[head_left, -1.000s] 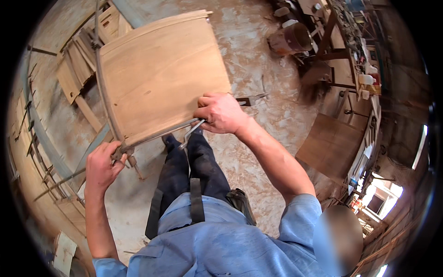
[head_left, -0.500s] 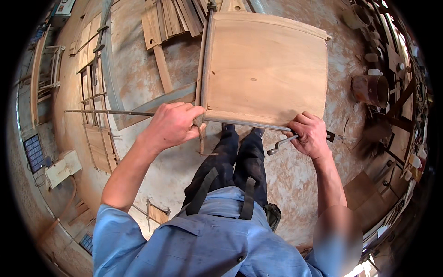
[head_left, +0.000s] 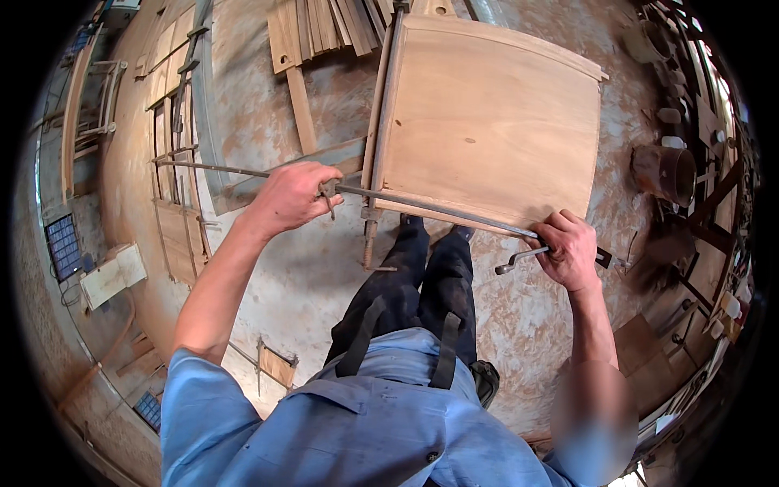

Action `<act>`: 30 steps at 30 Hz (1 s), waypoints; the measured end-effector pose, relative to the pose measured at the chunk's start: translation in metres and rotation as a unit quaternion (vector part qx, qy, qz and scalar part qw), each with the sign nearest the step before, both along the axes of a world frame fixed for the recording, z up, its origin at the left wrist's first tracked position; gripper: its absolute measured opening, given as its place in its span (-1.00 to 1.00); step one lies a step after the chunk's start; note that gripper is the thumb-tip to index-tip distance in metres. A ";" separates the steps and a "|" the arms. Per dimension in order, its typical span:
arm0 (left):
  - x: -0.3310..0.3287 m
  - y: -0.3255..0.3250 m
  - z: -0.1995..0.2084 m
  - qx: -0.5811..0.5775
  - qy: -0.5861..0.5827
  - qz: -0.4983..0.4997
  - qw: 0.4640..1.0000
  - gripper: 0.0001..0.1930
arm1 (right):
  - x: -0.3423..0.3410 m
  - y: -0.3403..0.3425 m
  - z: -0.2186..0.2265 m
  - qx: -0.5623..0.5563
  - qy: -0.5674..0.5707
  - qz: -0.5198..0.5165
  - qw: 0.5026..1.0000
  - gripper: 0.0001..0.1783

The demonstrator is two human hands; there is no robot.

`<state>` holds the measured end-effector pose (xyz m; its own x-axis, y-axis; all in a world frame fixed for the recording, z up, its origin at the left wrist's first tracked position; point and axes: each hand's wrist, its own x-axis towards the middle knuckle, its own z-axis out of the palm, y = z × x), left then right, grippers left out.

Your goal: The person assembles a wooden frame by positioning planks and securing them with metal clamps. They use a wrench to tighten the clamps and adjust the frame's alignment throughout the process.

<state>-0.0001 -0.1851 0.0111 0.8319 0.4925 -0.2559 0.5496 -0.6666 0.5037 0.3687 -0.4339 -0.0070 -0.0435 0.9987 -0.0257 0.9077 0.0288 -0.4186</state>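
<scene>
A wooden panel (head_left: 495, 114) with raised edge strips lies in front of me. Along its near edge runs a long metal bar clamp (head_left: 438, 209), slanting with its left end farther from me. My left hand (head_left: 294, 197) is closed around the clamp's sliding jaw, left of the panel's near left corner. My right hand (head_left: 566, 250) grips the clamp's right end, where a bent crank handle (head_left: 521, 260) sticks out toward the left. A second bar clamp (head_left: 389, 105) lies along the panel's left side, its screw handle (head_left: 369, 243) pointing toward me.
Several wooden strips (head_left: 333, 28) lie beyond the panel at the left. Framed wood pieces (head_left: 180, 146) with clamps stand farther left. A rusty bucket (head_left: 665, 174) sits at the right beside cluttered shelving. Below my left arm is a small clamped wood piece (head_left: 277, 365).
My left hand has moved leftward off the panel's corner with the sliding jaw. The held clamp now slants more, its left end farther away. The whole view has shifted slightly.
</scene>
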 end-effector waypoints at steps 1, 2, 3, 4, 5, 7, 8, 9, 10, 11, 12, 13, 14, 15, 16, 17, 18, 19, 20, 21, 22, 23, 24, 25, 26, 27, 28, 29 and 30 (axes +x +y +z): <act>-0.002 -0.001 -0.004 0.002 -0.007 0.002 1.000 -0.62 | -0.001 0.001 0.001 0.000 0.001 0.001 1.000 -0.81; -0.003 -0.002 -0.007 0.004 -0.013 0.003 1.000 -0.62 | -0.003 0.002 0.001 -0.001 0.002 0.001 1.000 -0.81; -0.003 -0.002 -0.010 0.004 -0.022 0.003 1.000 -0.62 | -0.003 0.002 0.002 -0.002 0.001 0.001 1.000 -0.81; -0.003 -0.003 -0.011 0.000 -0.021 0.004 1.000 -0.61 | -0.003 0.004 0.002 -0.003 0.001 0.003 1.000 -0.81; -0.003 -0.005 -0.011 -0.004 -0.021 0.005 1.000 -0.61 | -0.004 0.005 0.002 -0.003 0.001 0.006 1.000 -0.81; 0.001 -0.011 -0.012 -0.011 -0.016 0.002 1.000 -0.60 | -0.007 0.006 0.002 -0.007 0.002 0.009 1.000 -0.81; 0.006 -0.013 -0.013 -0.011 -0.011 -0.002 1.000 -0.60 | -0.009 0.008 0.002 -0.009 0.004 0.010 1.000 -0.81; 0.013 -0.015 -0.015 -0.012 -0.009 -0.009 1.000 -0.59 | -0.009 0.009 0.002 -0.011 0.003 0.006 1.000 -0.82; 0.014 -0.014 -0.015 0.005 -0.020 -0.010 1.000 -0.59 | -0.010 0.009 0.001 -0.009 0.007 0.007 1.000 -0.82; 0.011 -0.013 -0.014 0.023 -0.031 -0.013 0.999 -0.59 | -0.012 0.009 -0.004 -0.007 0.011 0.005 1.000 -0.82; 0.009 -0.015 -0.017 0.034 -0.049 -0.016 0.998 -0.59 | -0.011 0.007 -0.007 -0.010 0.007 0.002 1.000 -0.83; 0.010 -0.014 -0.018 0.027 -0.028 -0.007 0.999 -0.60 | -0.012 0.007 -0.007 -0.039 0.005 0.002 0.999 -0.84; 0.007 -0.015 -0.016 0.018 -0.018 0.000 1.000 -0.60 | -0.014 0.007 -0.005 -0.069 -0.007 -0.001 0.998 -0.84; 0.006 -0.014 -0.017 0.014 -0.022 -0.008 1.000 -0.59 | -0.011 0.007 -0.009 -0.062 -0.015 0.009 0.998 -0.82; 0.007 -0.015 -0.019 0.010 -0.019 -0.012 1.000 -0.59 | -0.011 0.007 -0.007 -0.056 -0.008 0.004 0.998 -0.80; 0.006 -0.017 -0.019 0.007 -0.020 -0.003 1.000 -0.59 | -0.011 0.010 -0.011 -0.044 -0.028 0.015 0.999 -0.79; 0.015 -0.021 -0.013 -0.026 -0.002 0.021 0.999 -0.59 | -0.011 0.011 -0.013 -0.035 -0.018 0.019 0.999 -0.79; 0.017 -0.020 -0.014 -0.006 -0.029 -0.006 1.000 -0.60 | -0.010 0.012 -0.009 -0.011 0.000 0.022 1.000 -0.76; 0.021 -0.021 -0.014 -0.013 -0.028 0.001 1.000 -0.60 | -0.009 0.014 -0.008 -0.004 0.000 0.027 1.000 -0.77; 0.019 -0.020 -0.013 -0.019 -0.021 0.008 1.000 -0.60 | -0.012 0.014 -0.012 -0.005 -0.001 0.022 1.000 -0.77; 0.021 -0.021 -0.013 -0.024 -0.013 0.017 0.999 -0.60 | -0.011 0.011 -0.014 -0.006 -0.002 0.018 1.000 -0.77; 0.024 -0.022 -0.016 -0.019 -0.025 0.010 0.999 -0.60 | -0.009 0.008 -0.013 -0.014 -0.005 0.014 1.000 -0.78; 0.023 -0.021 -0.015 -0.024 -0.016 0.011 1.000 -0.60 | -0.010 0.008 -0.012 -0.018 -0.002 0.013 1.000 -0.78; 0.023 -0.020 -0.015 -0.029 -0.008 0.014 0.999 -0.60 | -0.010 0.009 -0.012 -0.022 0.000 0.015 1.000 -0.79; 0.022 -0.020 -0.015 -0.033 0.000 0.018 0.999 -0.60 | -0.009 0.009 -0.013 -0.015 0.006 0.012 1.000 -0.79; 0.018 -0.021 -0.017 -0.025 -0.017 0.012 0.999 -0.61 | -0.010 0.011 -0.014 -0.007 0.015 0.015 1.000 -0.80; 0.015 -0.021 -0.019 -0.010 -0.027 0.009 1.000 -0.61 | -0.014 0.016 -0.017 0.006 0.030 0.022 0.999 -0.80; 0.015 -0.022 -0.022 0.004 -0.036 0.008 0.999 -0.61 | -0.012 0.016 -0.013 -0.005 0.006 0.016 1.000 -0.84; 0.017 -0.020 -0.019 -0.004 -0.019 -0.001 1.000 -0.61 | -0.013 0.015 -0.009 -0.008 -0.004 0.015 1.000 -0.87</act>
